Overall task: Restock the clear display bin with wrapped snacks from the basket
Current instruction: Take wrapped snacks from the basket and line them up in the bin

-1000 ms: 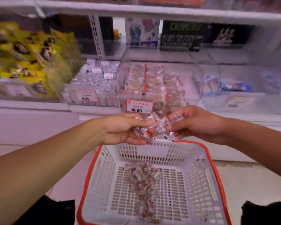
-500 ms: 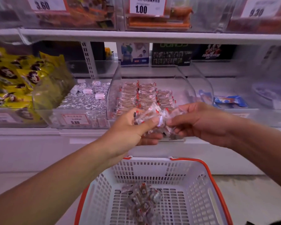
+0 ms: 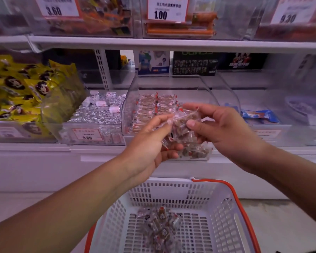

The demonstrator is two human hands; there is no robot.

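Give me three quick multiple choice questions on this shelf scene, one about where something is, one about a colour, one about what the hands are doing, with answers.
1. Where are the spare wrapped snacks?
A) white basket
B) floor
C) top shelf

2. What colour is the basket rim?
A) green
B) orange-red
C) black

3. What are the hands doing?
A) both empty
B) left hand and right hand hold a clump of snacks
C) lifting the basket

Answers: 1 A, they lie on the basket floor; 2 B, the edge band shows it; 3 B, fingers of both curl round the clump before the clear bin.
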